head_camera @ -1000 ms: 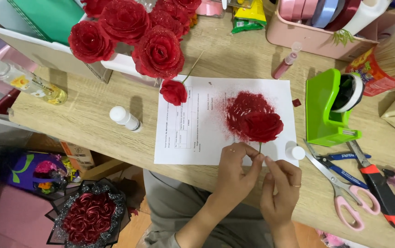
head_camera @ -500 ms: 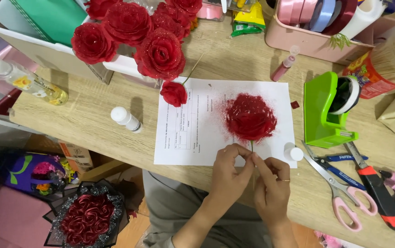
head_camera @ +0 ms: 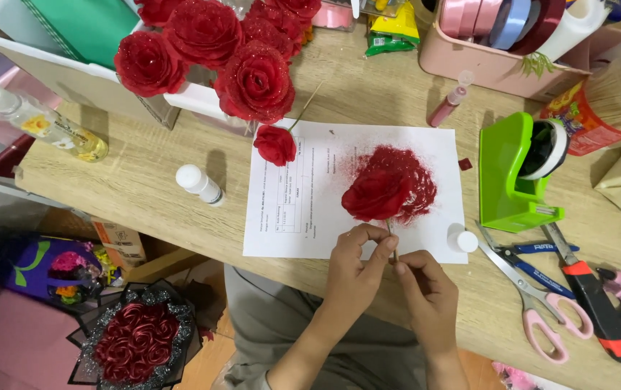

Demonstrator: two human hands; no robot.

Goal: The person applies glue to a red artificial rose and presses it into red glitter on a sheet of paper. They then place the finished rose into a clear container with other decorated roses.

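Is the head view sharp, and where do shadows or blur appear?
Head view: evenly lit and mostly sharp; the rose and both hands, left hand and right hand, look clear; soft shadows beside the white bottle and green tape dispenser; edges bend slightly.

The left hand and the right hand are both bare, without rings or gloves, the forearms behind them have no sleeves, and below them the person wears grey-beige trousers with soft folds.

Rose over paper (tape dispenser right of it)
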